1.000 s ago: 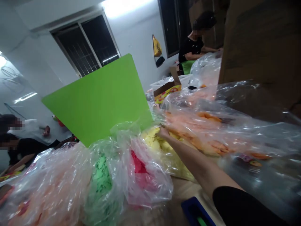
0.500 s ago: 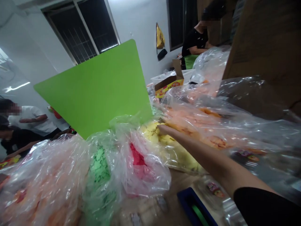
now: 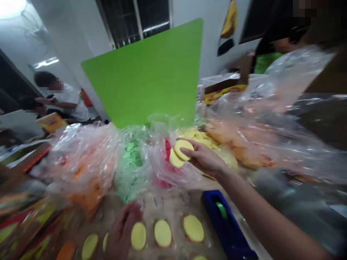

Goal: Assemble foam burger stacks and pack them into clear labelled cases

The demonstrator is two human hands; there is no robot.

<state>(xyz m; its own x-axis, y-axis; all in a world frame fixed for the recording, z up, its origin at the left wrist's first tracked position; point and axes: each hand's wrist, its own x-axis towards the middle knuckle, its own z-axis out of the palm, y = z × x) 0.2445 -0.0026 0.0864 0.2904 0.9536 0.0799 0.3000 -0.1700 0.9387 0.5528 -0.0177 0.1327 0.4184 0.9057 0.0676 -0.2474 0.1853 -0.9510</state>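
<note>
My right hand [image 3: 204,155] is closed on two flat yellow discs [image 3: 183,150], gripped between thumb and fingers over the bag of pink pieces [image 3: 162,177]. Behind it lies an opened bag of yellow pieces [image 3: 200,136]. At the bottom, my left hand [image 3: 123,225] is over a clear plastic tray [image 3: 149,242]; motion blurs its fingers. Yellow oval pieces [image 3: 163,233] sit in separate hollows of this tray, some right beside that hand. A bag of green pieces [image 3: 133,155] stands left of the pink one.
A blue tape dispenser [image 3: 227,225] lies right of the tray. Large clear bags of orange pieces [image 3: 84,169] flank the work area. A green board [image 3: 149,72] stands upright behind. Another person [image 3: 65,97] sits at far left, and another works at upper right.
My right hand has come out of the yellow bag towards me with two yellow discs. My left hand has entered view, and the camera has tilted down and turned left.
</note>
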